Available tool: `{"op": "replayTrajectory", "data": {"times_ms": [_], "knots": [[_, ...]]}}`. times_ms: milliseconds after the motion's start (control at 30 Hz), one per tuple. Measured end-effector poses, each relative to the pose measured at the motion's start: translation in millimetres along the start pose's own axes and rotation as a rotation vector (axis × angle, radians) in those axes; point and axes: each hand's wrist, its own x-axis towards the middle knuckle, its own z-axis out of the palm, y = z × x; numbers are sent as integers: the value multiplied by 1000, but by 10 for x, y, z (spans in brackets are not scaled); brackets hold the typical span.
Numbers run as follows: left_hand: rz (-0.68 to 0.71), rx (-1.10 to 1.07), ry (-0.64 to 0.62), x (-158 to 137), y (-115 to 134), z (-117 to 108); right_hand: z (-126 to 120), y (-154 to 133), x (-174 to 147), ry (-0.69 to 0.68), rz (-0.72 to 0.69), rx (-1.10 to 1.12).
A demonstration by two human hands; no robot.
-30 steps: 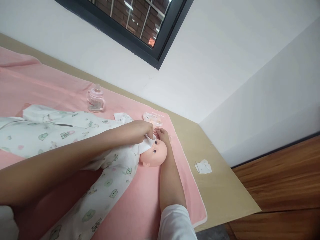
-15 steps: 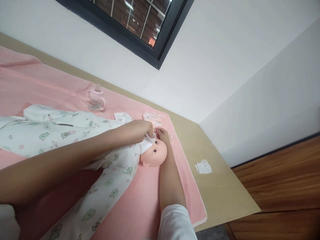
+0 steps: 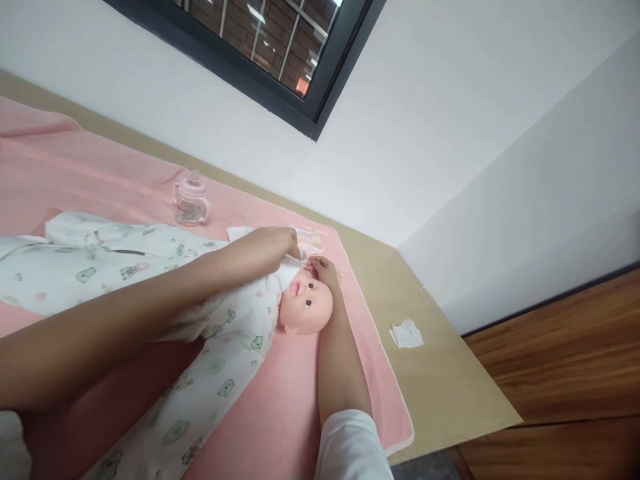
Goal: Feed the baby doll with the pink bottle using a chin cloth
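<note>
A baby doll (image 3: pixel 313 312) lies on its back in a white outfit with a green animal print (image 3: pixel 173 430), its bald head toward the right. My left hand (image 3: pixel 283 245) reaches across the doll's body, its fingers closed on a white cloth (image 3: pixel 290 272) just below the doll's mouth. Around the top of the head curves my right arm. My right hand (image 3: pixel 324 269) lies at the far side of the doll's face, fingers loosely stretched and partly hidden. No object shows in it.
A clear baby bottle (image 3: pixel 191 203) with pink handles stands behind the doll. Near my hands lies a clear plastic packet (image 3: pixel 313 239). The pink blanket (image 3: pixel 260 413) covers much of the tan table (image 3: pixel 445 393), where a crumpled white tissue (image 3: pixel 407 335) sits at the right.
My left hand has moved slightly up and left with the white cloth, away from the doll's face, and its mouth now shows. My right hand has hardly moved.
</note>
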Motion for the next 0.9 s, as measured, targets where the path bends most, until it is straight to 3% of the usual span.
{"op": "replayTrajectory", "data": {"times_ms": [167, 300, 433, 633, 733, 900], "knots": [[-86, 69, 182, -69, -132, -391, 18, -11, -35, -2, 8, 9], [-164, 98, 226, -144, -200, -572, 33, -219, -66, -9, -12, -9], [-159, 97, 225, -151, -224, -548, 95, -778, -230, -17, -263, -42], [-113, 104, 183, -111, -175, -436, 511, -1615, -971, -326, -722, -291], [-80, 112, 164, -114, -140, -426, 704, -1710, -1194, -407, -830, -474], [-33, 113, 189, -130, -175, -443, 769, -1616, -1131, -297, -863, -646]]}}
